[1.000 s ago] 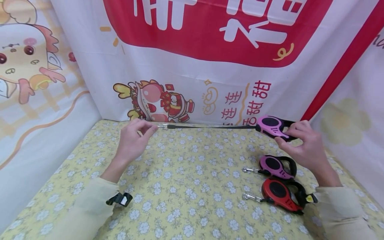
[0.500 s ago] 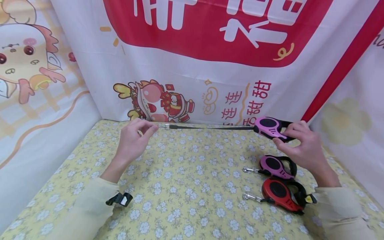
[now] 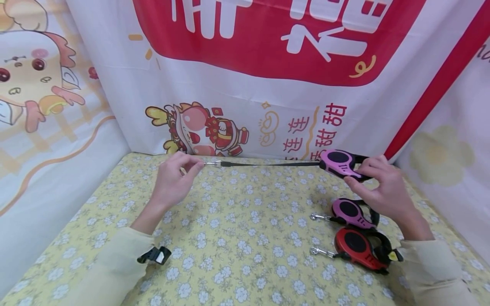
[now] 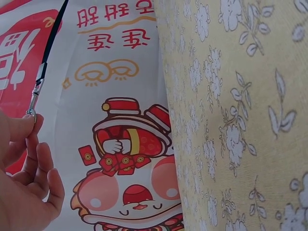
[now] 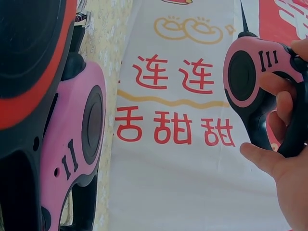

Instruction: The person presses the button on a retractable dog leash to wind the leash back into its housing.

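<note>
My left hand (image 3: 174, 180) pinches the small metal snap hook (image 3: 213, 163) of a retractable dog leash between thumb and forefinger. Its other fingers are loosely bent in the left wrist view. A black strap (image 3: 272, 164) stretches nearly straight from the hook to the pink-and-black leash case (image 3: 337, 162), held above the table. My right hand (image 3: 383, 185) grips the case by its black handle, the fingers passing through the loop in the right wrist view. Below this hand lie a second pink retractable leash (image 3: 353, 213) and a red one (image 3: 357, 248), their hooks pointing left.
A table with a yellow floral cloth (image 3: 229, 238) spreads beneath both hands. Printed white-and-red curtains (image 3: 252, 97) hang along its back and sides. Each sleeve has a black strap (image 3: 155, 255) near the wrist.
My right hand and the pink case have shifted a little to the left. The left hand with the hook has edged right, and the visible strap is shorter.
</note>
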